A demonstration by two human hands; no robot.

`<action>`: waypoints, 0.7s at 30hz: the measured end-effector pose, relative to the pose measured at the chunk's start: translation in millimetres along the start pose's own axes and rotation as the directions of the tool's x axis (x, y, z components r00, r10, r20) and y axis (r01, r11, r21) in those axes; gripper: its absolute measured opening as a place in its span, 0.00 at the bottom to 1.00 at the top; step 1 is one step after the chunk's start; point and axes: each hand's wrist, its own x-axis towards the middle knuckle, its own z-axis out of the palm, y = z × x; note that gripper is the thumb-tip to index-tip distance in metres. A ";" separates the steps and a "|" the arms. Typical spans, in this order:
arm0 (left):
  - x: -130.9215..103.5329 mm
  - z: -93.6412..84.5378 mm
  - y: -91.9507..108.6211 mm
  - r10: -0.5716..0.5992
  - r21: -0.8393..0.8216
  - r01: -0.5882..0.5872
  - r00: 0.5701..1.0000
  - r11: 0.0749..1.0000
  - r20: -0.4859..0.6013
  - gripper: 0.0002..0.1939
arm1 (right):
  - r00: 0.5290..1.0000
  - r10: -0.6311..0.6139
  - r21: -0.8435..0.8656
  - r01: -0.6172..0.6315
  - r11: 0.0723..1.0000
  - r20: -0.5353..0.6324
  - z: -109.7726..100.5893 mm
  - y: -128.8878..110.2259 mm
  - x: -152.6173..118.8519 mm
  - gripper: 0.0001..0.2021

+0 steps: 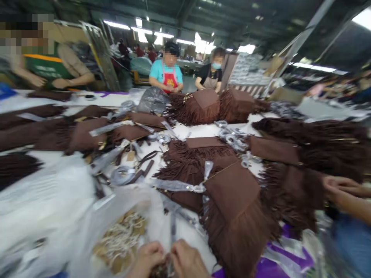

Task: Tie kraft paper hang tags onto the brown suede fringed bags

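At the bottom of the view, my left hand (149, 256) and my right hand (187, 258) are close together with their fingers pinched. Something small and brownish lies between and under the fingertips, too blurred to name. A strap in clear plastic wrap (173, 226) runs down to the gap between my hands. Left of them, an open clear plastic bag (87, 227) holds brown tags with white strings (123, 241). Just to the right is a dark brown fringed handbag (236, 189), its flap facing up and its fringe hanging toward me.
More brown fringed bags (203, 104) and wrapped straps (123, 175) cover the white table (185, 131). Purple-printed plastic (286, 255) lies at lower right. A co-worker's hands (342, 189) touch a bag at the right edge. Several people stand across the table.
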 end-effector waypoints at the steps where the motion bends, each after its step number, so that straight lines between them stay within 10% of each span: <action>1: -4.0 3.2 7.3 -0.016 -0.133 0.019 0.999 0.991 0.029 0.10 | 0.998 -0.035 0.030 0.033 0.999 0.052 -5.5 2.1 -0.3 0.07; 12: -7.8 2.9 12.3 0.026 -0.471 -0.022 1.000 0.882 0.001 0.06 | 0.931 -0.187 0.067 0.175 0.982 0.314 -22.9 32.1 3.8 0.25; 21: -6.3 0.6 9.7 -0.008 -0.531 -0.004 1.000 0.847 -0.022 0.11 | 0.913 -0.030 0.263 -0.085 0.961 0.408 -42.8 28.4 15.7 0.08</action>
